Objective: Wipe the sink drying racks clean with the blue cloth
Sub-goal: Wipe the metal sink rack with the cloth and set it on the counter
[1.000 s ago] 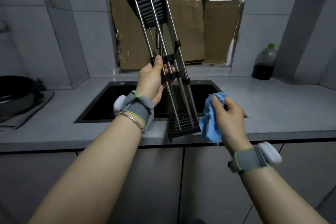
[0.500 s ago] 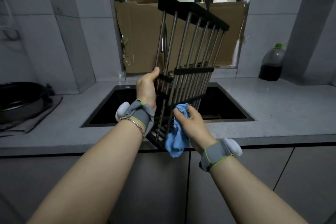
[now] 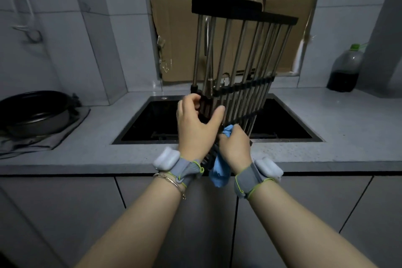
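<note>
You hold the drying rack (image 3: 239,61) nearly upright, leaning a little toward 1 o'clock, above the front edge of the sink (image 3: 134,124), with its black end bar at the top and its metal rods running down toward your wrists. Your left hand (image 3: 195,128) grips the rack low on its left side: the fingers curl round the outer rod and the thumb lies across the front of the rods. Your right hand (image 3: 235,148), touching the left at its 4 o'clock, is closed round the blue cloth (image 3: 219,172) and presses it against the bottom of the rods; a bunch of cloth shows above the knuckles, and the loose end hangs down at 6 o'clock between your wrists. The rack's lowest end is hidden behind both hands. Both wrists wear grey bands with a white block. On the grey surface (image 3: 87,150), a dark pan (image 3: 32,113) sits on a cloth at 9 o'clock, well apart from the sink, and a bottle (image 3: 344,69) of dark liquid stands at 2 o'clock. Cardboard (image 3: 176,50) covers the window behind the rack at 12 o'clock.
</note>
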Motion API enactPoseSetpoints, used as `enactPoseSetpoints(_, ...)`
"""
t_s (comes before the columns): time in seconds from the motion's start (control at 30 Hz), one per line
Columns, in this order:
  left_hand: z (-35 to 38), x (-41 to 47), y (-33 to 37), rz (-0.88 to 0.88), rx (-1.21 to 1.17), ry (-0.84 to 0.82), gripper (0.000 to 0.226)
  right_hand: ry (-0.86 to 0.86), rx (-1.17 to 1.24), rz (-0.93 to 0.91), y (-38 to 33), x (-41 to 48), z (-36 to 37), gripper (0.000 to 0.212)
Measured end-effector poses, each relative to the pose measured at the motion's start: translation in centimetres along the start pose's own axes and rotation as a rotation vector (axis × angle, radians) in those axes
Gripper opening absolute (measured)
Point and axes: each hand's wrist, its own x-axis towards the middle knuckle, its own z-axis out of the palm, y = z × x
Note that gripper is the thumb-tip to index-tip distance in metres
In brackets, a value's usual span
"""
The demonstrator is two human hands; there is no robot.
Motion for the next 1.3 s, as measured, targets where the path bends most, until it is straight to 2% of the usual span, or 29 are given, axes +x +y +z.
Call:
enactPoseSetpoints(0.1,-0.3,1.3,-0.2,-0.087,-0.028,-0.017,0.038,-0.071,-0.083,-0.067,0.4,-0.3,-0.7,0.008)
enactPoseSetpoints(0.17,-0.6,1.9,-0.4,-0.110,-0.035,-0.087,0.037,-0.114,-0.183,-0.077,0.8,-0.1,-1.8,0.017)
enactPoseSetpoints(0.23,-1.2,2.1,-0.8,-0.134,-0.062,-0.135,0.035,-0.079,-0.134,-0.059,0.9,0.0,-3.6,0.018)
enactPoseSetpoints(0.3,-1.7,2.4,-1.0,-0.155,-0.069,-0.169,0.035,0.006,0.224,-0.024,-0.1,-0.1,-5.3,0.021)
enactPoseSetpoints(0.33,-1.8,2.6,-0.9,-0.154,-0.073,-0.189,0.037,0.067,0.439,-0.044,-0.9,-0.3,-6.2,0.025)
enactPoseSetpoints(0.4,-1.9,2.8,-0.7,-0.114,-0.062,-0.245,0.048,0.143,0.717,-0.117,-3.0,-0.6,-7.2,0.030)
enactPoseSetpoints(0.47,-1.9,3.1,-0.5,-0.076,-0.019,-0.335,0.063,0.148,0.887,-0.143,-4.8,-0.9,-7.1,0.031)
enactPoseSetpoints(0.5,-2.0,3.3,-0.4,-0.074,-0.013,-0.370,0.064,0.154,0.947,-0.138,-5.5,-1.0,-6.7,0.030)
enactPoseSetpoints(0.63,-2.5,4.5,0.2,-0.122,-0.096,-0.319,0.050,0.116,1.097,-0.073,-6.1,-2.1,-4.6,0.019)
enactPoseSetpoints(0.7,-2.3,5.2,0.7,-0.145,-0.057,-0.304,0.027,0.081,1.085,-0.106,-5.6,-2.6,-3.7,0.013)
enactPoseSetpoints(0.8,-2.1,6.2,0.9,-0.126,-0.016,-0.299,0.034,0.051,0.976,-0.130,-5.0,-2.9,-2.5,0.009)
enactPoseSetpoints(0.9,-2.1,6.0,1.1,-0.200,-0.223,-0.350,0.033,0.029,0.692,-0.176,-3.8,-3.5,-1.5,0.020)
enactPoseSetpoints(0.97,-1.8,5.7,0.7,-0.255,-0.280,-0.361,0.025,0.028,0.553,-0.216,-3.4,-4.2,-1.3,0.023)
enactPoseSetpoints(1.17,-1.3,5.7,0.3,-0.235,-0.257,-0.335,0.032,0.066,0.576,-0.424,-4.5,-4.2,-0.8,0.061)
enactPoseSetpoints(1.23,-1.5,5.6,0.5,-0.229,-0.274,-0.359,0.033,0.177,0.487,-0.463,-4.5,-3.8,0.0,0.047)
enactPoseSetpoints(1.3,-1.6,5.6,0.6,-0.229,-0.295,-0.400,0.034,0.358,0.338,-0.566,-4.2,-3.1,0.6,0.032)
